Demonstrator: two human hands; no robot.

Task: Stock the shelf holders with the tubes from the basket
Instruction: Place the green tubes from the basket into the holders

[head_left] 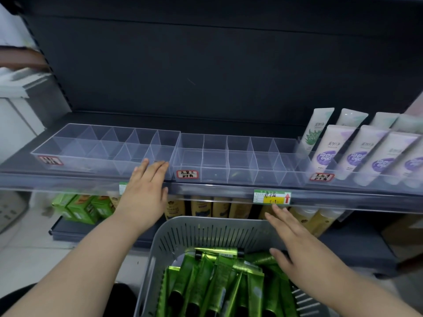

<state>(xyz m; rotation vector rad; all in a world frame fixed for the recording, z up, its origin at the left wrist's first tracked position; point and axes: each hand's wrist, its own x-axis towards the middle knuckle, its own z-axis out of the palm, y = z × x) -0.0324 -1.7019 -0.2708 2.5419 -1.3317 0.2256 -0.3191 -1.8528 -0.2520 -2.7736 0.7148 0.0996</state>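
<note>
Both left hand (144, 191) and right hand (295, 248) lie flat, empty; best pinch one glossy green tube (201, 277) from the grey slotted basket (183, 227).

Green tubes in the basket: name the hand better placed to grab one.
Right. The right hand hovers open just above the green tubes, while the left hand rests flat against the clear holder on the shelf.

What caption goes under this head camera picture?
Left hand at the empty clear shelf holders; right hand above green tubes in the grey basket.
</note>
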